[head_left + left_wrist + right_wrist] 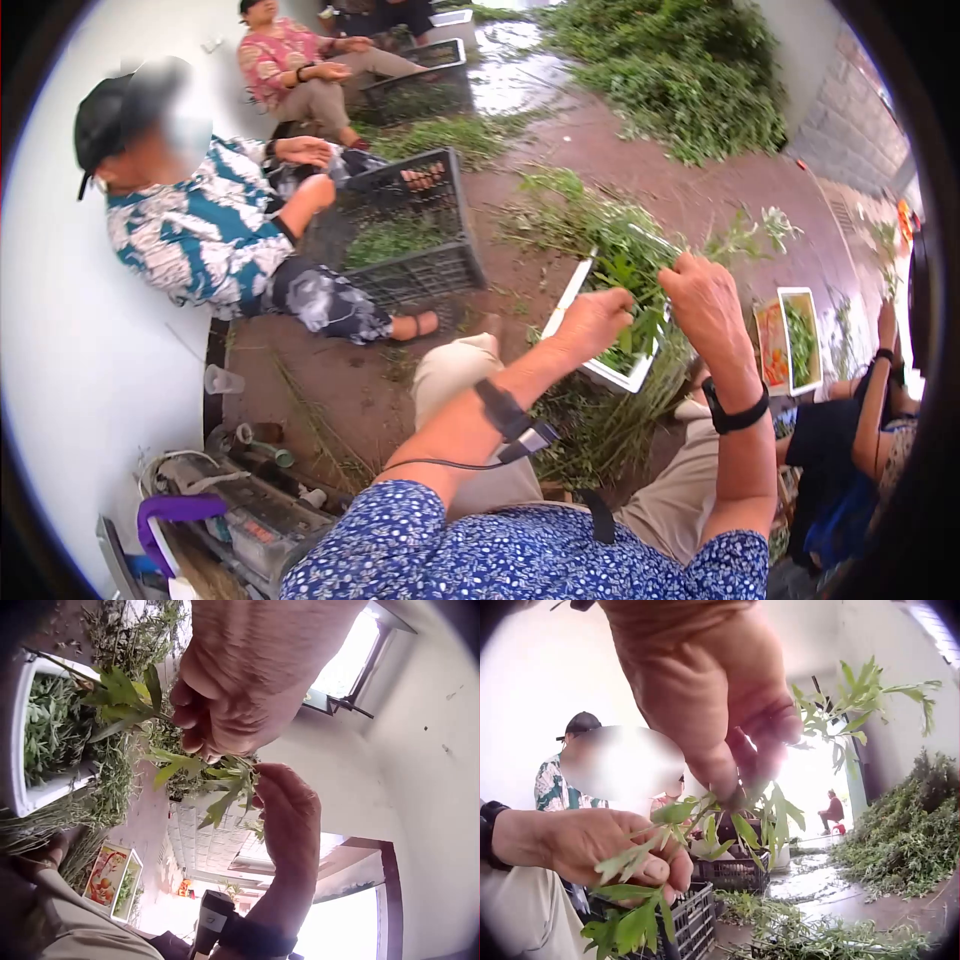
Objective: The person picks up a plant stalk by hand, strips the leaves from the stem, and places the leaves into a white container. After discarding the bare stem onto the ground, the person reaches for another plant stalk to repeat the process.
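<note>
My left hand [590, 325] is over the near left side of a white box [632, 380] of green leaves, its fingers curled round a leafy sprig [120, 705]. Close by on the right, my right hand [705, 300] pinches a green stem whose leaves [757, 825] hang below the fingertips, with more leaves [862, 697] sticking out on its far side. In the right wrist view the left hand [592, 844] is low at left, leaves spilling under its thumb. The two hands are close together but apart.
A black crate [425, 270] stands beside a seated person at left. A large green heap [690, 80] lies at the back, a loose pile [560, 215] behind the white box. At right are a small box [818, 345] and another person's arm [875, 400].
</note>
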The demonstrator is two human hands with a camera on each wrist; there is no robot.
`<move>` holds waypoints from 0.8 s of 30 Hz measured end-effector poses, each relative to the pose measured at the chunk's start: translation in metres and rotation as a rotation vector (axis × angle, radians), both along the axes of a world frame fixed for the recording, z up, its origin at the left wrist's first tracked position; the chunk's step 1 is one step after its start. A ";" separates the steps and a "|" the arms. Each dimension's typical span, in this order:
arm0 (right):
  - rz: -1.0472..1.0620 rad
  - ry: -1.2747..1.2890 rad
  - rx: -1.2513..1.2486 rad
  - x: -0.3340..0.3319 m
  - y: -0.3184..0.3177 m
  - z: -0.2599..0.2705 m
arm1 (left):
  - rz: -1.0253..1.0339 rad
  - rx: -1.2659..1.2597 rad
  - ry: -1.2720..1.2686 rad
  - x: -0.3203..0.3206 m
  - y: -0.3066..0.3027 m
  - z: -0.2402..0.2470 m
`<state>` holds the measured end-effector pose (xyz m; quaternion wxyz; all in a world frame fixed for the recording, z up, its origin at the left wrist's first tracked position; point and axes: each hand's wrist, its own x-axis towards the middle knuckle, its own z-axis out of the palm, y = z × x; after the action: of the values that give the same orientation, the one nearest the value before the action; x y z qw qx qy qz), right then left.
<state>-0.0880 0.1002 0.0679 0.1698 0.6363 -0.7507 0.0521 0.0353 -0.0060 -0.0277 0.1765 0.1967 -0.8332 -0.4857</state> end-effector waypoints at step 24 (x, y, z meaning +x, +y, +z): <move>-0.183 -1.420 -0.356 0.010 0.050 -0.092 | 0.081 1.147 0.539 0.021 -0.039 0.008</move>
<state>-0.0781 0.1504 -0.0242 -0.2528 0.3470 -0.7100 0.5582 0.0563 -0.0451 -0.0202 0.2650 0.1624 -0.3586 -0.8803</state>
